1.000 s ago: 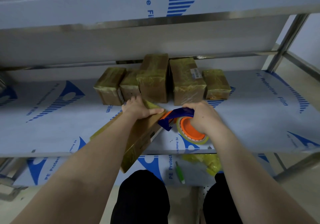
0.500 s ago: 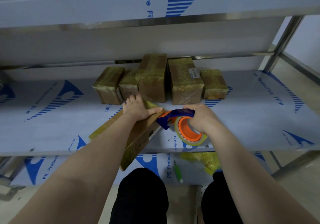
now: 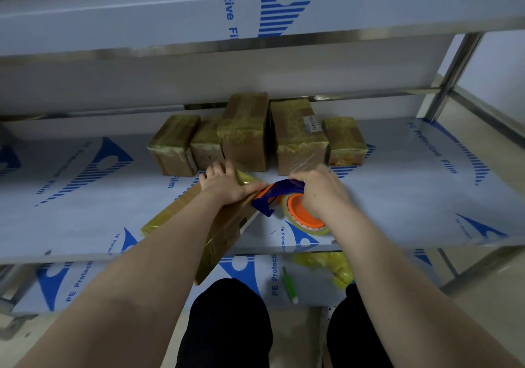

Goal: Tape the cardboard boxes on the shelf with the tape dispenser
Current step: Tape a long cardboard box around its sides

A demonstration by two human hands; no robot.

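Spanning the frame, film-covered steel shelf (image 3: 397, 197) — taped boxes (image 3: 244, 131), floor (image 3: 500, 291) possibly tiled

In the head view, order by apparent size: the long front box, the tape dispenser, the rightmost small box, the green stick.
Largest: the long front box.
Next, unranked: the tape dispenser and the rightmost small box look alike; the dispenser is nearer and partly hidden by the right hand.
Smallest: the green stick.
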